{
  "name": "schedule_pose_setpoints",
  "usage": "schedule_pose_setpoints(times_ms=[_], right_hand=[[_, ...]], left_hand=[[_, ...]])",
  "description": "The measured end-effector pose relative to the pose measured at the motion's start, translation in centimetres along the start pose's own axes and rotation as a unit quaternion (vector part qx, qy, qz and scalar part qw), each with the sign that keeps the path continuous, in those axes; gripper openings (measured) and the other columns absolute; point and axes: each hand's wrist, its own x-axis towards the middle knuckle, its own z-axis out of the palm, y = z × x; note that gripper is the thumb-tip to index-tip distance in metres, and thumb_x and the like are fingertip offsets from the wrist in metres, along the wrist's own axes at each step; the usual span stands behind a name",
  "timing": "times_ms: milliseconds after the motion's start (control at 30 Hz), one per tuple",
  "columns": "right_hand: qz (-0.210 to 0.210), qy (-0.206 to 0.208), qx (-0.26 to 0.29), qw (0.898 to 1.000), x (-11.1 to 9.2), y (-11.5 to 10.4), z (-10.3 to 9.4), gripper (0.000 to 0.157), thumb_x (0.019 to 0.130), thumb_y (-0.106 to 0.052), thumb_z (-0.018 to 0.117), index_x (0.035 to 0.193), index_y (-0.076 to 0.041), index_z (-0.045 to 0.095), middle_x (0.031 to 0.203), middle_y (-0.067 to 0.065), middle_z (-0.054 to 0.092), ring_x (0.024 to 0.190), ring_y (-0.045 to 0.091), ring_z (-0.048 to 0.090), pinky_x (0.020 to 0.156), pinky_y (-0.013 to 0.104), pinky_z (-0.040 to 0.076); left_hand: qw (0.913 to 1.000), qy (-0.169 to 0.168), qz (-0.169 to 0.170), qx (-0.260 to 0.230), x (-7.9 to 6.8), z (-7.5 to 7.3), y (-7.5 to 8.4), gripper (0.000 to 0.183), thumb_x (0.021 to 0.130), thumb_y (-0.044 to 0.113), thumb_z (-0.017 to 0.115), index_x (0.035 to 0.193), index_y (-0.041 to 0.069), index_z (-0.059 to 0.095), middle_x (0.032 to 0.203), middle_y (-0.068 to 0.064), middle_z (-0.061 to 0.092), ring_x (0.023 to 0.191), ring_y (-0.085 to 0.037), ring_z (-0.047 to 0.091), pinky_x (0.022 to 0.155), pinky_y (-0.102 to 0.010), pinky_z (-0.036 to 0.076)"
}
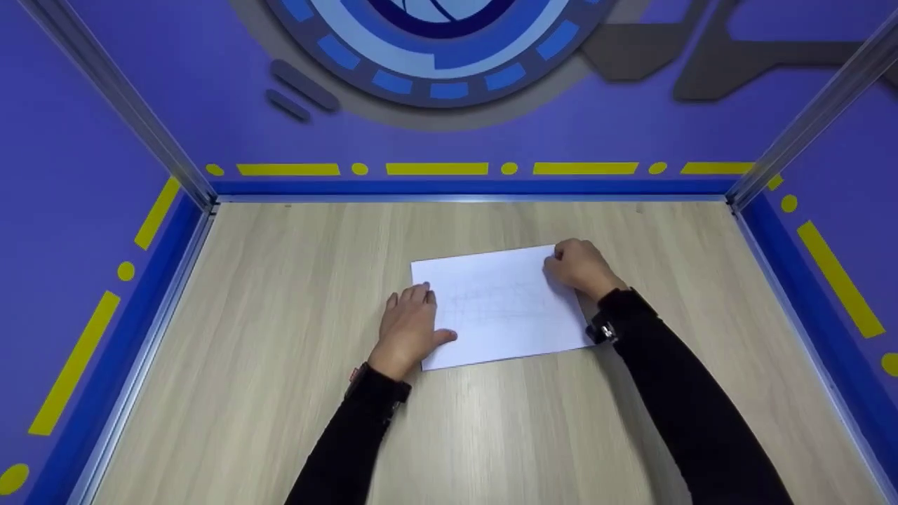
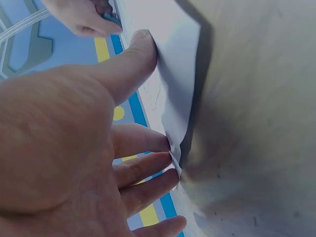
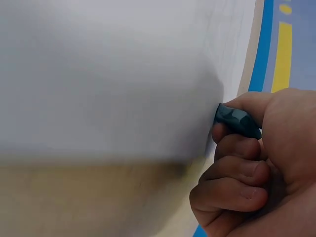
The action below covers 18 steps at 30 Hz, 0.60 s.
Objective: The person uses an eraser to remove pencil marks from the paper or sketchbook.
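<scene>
A white sheet of paper with faint grey lines lies slightly turned on the wooden table. My left hand rests at its left edge, fingers spread and thumb on the sheet. In the left wrist view the paper's near edge lifts a little from the table beside the fingertips. Over the sheet's far right corner is my right hand, fingers curled. The right wrist view shows it pinching a small dark teal block between thumb and index finger, one end against the paper. Its other end is hidden in the hand.
Light wood tabletop surrounds the sheet on all sides. A blue-purple back wall with yellow marks stands behind a metal strip. Side panels with metal rails bound the table left and right.
</scene>
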Motion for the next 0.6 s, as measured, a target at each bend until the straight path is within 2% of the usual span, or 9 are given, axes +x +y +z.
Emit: schedule_pose_setpoints(times_ms=[133, 433, 600], right_hand=[[0.004, -0.009, 0.0, 1.0, 0.02, 0.71, -0.33, 0.036, 0.101, -0.022, 0.059, 0.069, -0.014, 0.046, 0.065, -0.001, 0.042, 0.064, 0.022, 0.047, 0.058, 0.034, 0.036], [0.018, -0.01, -0.01, 1.0, -0.34, 0.54, 0.01, 0.03, 0.105, -0.024, 0.057, 0.078, -0.01, 0.056, 0.076, 0.005, 0.048, 0.076, 0.027, 0.053, 0.065, 0.037, 0.038], [0.02, -0.007, -0.018, 1.0, -0.43, 0.15, -0.02, 0.032, 0.106, -0.024, 0.057, 0.077, -0.01, 0.056, 0.075, 0.005, 0.047, 0.074, 0.026, 0.051, 0.063, 0.037, 0.037]], left_hand=[[1.0, 0.0, 0.0, -0.001, -0.04, -0.01, 0.11, 0.096, 0.097, 0.06, 0.079, 0.162, -0.004, 0.05, 0.174, -0.02, 0.044, 0.164, -0.037, 0.039, 0.135, -0.059, 0.03], [1.0, -0.002, 0.0, -0.009, -0.12, -0.02, 0.14, 0.095, 0.098, 0.059, 0.079, 0.163, -0.004, 0.05, 0.175, -0.019, 0.043, 0.166, -0.036, 0.037, 0.136, -0.058, 0.029], [1.0, 0.005, 0.003, -0.007, -0.04, 0.0, 0.08, 0.095, 0.097, 0.059, 0.08, 0.162, -0.004, 0.051, 0.175, -0.019, 0.044, 0.165, -0.037, 0.038, 0.136, -0.058, 0.03]])
